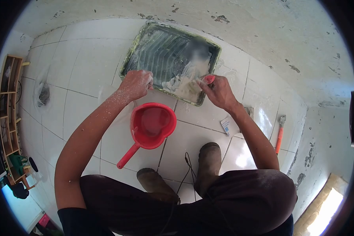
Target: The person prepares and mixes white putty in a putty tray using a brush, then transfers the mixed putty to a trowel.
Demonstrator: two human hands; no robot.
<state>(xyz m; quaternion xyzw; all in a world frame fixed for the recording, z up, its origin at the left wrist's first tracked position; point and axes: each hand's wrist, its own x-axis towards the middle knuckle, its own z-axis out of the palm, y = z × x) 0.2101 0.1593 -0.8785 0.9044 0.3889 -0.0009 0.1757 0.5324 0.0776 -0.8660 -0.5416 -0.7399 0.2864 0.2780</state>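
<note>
A dark green paint tray [153,59] with a ribbed slope lies on the tiled floor, its rim crusted with dried paint. Wet whitish paste [190,76] is spread over its right part. My right hand [221,93] is closed around a red-handled scraper [209,79], whose far end is in the paste near the tray's front right corner. Dusted with white powder, my left hand [135,85] is closed at the tray's front left edge; what its fingers hold, if anything, is hidden. Just below it stands a red dipper [152,125], its handle pointing towards me.
A tool with an orange handle [279,135] lies on the right. Near my right forearm is a small white and blue packet [225,126]. A dark cord [188,169] runs between my boots [209,159]. Wooden shelves [10,114] stand at far left; a peeling wall [259,35] rises behind the tray.
</note>
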